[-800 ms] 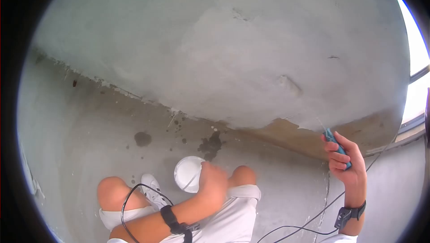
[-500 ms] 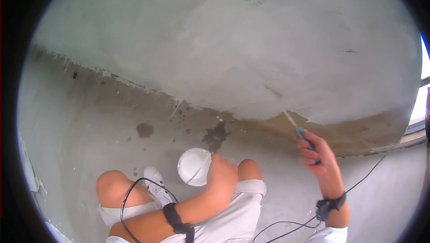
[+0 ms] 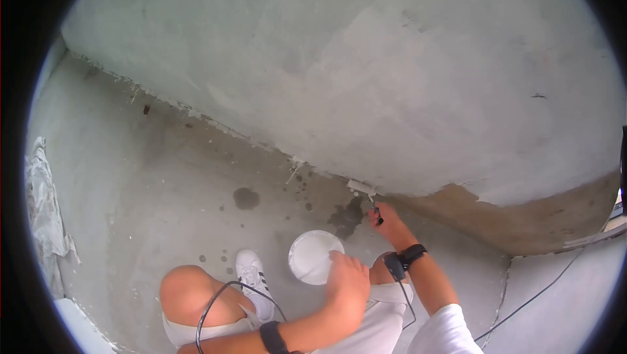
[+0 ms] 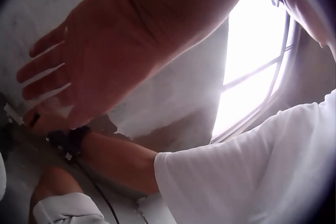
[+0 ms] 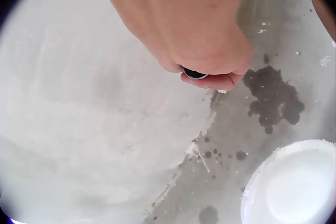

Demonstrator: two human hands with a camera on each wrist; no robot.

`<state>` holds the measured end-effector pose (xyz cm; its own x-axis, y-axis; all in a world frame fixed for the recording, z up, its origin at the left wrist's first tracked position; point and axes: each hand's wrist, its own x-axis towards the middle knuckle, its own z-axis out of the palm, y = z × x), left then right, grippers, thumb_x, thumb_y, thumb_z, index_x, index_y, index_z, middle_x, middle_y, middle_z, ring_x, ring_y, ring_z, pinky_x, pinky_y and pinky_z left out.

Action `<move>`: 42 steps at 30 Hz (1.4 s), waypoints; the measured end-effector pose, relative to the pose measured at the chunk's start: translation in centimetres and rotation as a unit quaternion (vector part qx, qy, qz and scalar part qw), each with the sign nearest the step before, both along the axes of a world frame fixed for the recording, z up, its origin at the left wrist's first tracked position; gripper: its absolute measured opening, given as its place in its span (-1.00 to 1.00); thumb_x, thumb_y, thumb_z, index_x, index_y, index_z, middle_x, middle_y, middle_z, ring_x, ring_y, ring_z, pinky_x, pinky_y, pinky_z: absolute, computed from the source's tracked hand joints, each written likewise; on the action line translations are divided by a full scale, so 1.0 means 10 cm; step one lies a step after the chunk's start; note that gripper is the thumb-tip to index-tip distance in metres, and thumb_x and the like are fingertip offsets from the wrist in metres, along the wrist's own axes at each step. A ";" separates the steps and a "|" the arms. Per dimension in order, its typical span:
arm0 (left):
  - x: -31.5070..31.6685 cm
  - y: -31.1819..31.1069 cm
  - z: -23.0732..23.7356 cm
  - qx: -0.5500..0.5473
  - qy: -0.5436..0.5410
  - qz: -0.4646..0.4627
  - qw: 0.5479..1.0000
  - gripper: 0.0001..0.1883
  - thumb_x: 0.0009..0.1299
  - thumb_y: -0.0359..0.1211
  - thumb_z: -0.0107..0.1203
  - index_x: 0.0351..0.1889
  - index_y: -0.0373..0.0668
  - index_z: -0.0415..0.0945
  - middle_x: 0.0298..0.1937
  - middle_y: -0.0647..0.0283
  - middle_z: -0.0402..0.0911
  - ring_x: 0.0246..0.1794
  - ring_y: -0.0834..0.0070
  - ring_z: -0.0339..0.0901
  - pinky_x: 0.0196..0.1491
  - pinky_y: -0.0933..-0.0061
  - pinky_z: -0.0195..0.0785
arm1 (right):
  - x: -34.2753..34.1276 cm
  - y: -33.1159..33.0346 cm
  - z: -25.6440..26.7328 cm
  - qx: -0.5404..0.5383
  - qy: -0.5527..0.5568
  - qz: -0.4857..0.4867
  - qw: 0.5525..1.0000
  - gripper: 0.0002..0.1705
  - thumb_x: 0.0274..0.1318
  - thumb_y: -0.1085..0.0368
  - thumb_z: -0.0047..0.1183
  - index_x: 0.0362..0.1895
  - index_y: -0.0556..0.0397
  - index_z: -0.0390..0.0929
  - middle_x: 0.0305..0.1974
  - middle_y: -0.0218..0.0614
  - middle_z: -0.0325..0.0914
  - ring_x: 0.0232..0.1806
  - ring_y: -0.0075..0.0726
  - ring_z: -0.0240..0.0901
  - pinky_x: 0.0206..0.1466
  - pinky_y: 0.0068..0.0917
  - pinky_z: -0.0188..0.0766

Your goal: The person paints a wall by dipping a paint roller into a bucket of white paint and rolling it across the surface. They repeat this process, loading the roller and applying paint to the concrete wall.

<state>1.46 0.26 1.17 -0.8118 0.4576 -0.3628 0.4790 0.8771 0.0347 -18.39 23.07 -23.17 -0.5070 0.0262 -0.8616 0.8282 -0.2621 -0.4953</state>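
A small paint roller (image 3: 361, 187) lies against the foot of the wall, where it meets the floor. My right hand (image 3: 388, 221) grips its handle; in the right wrist view the same hand (image 5: 205, 35) is curled round the handle, whose dark end (image 5: 195, 74) shows, and hides the roller head. A white bucket (image 3: 292, 259) with white contents stands on the floor. My left hand (image 3: 349, 281) is at the bucket's right rim, contact unclear. In the left wrist view this hand (image 4: 100, 50) has its fingers straight and spread.
The wall (image 3: 313, 60) has pale patches and a brown strip (image 3: 522, 220) low on the right. Dark wet spots (image 3: 246, 198) mark the floor. A shoe (image 3: 251, 272) stands beside the bucket; crumpled sheeting (image 3: 49, 210) lies at far left. Cables run by both arms.
My right hand has come down and left with the roller, from the right part of the wall to its foot. The view has shifted, and my left hand's fingers look straighter.
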 end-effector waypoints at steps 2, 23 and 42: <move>0.03 0.04 -0.04 0.021 -0.006 -0.007 1.000 -0.63 0.25 -0.31 0.18 0.02 -0.16 0.49 -0.09 0.22 0.59 -0.01 0.35 0.53 0.23 0.20 0.16 | 0.04 0.06 0.60 -0.045 -0.006 0.019 0.999 -0.84 0.32 0.27 -0.14 -0.32 0.05 0.30 -0.54 -0.39 0.35 -0.70 -0.65 0.13 -0.67 -0.62 0.11; -0.05 0.20 -0.09 0.037 -0.046 -0.089 0.994 -0.70 0.26 -0.35 0.16 -0.03 -0.12 0.57 -0.10 0.25 0.60 0.00 0.34 0.54 0.10 0.24 0.20 | 1.20 -0.10 4.76 -0.019 0.177 0.016 0.984 -0.73 0.46 0.18 -0.19 -0.10 0.14 0.39 -0.52 -0.59 0.26 -0.81 -0.79 -0.04 -0.84 -0.68 -0.08; 0.03 -0.27 0.04 -0.079 -0.153 -0.019 0.985 -0.47 0.30 -0.23 0.15 0.23 -0.18 0.46 0.16 0.20 0.55 0.26 0.21 0.42 0.37 -0.01 0.02 | -0.39 -1.26 -0.01 -0.215 -0.058 -0.037 0.974 -0.79 0.19 0.41 -0.06 -0.46 0.02 0.19 -0.57 -0.43 0.27 -0.65 -0.59 0.22 -0.63 -0.59 0.15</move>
